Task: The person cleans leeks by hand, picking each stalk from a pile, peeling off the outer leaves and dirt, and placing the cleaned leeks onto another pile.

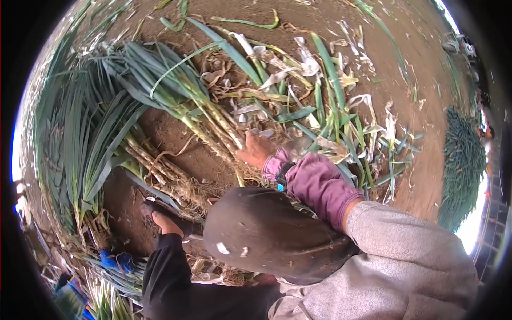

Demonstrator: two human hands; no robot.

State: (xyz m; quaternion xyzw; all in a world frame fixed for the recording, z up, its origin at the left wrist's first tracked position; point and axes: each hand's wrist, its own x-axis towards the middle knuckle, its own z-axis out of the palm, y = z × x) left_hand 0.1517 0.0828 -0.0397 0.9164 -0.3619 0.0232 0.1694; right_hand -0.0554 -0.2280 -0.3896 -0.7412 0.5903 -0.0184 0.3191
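My right hand [257, 150], in a purple cuff with a wristwatch, reaches in from the right. Its fingers curl over the lower stalks of several long green onions [205, 118], whose leaves spread to the upper left. Just below lies another group of green onions [154, 162], with soil and stringy roots [200, 194] at the near end. My raised knee [266, 232] in dark cloth stands close to these roots. My left hand does not show clearly; the knee and thigh cover the space beneath.
Torn leaves and pale peelings [330, 106] litter the soil above my hand. More green onions [69, 138] lie at the left, near my sandaled foot [165, 218]. A blue plastic piece [116, 261] is at lower left. A large green onion heap [461, 165] stands far right.
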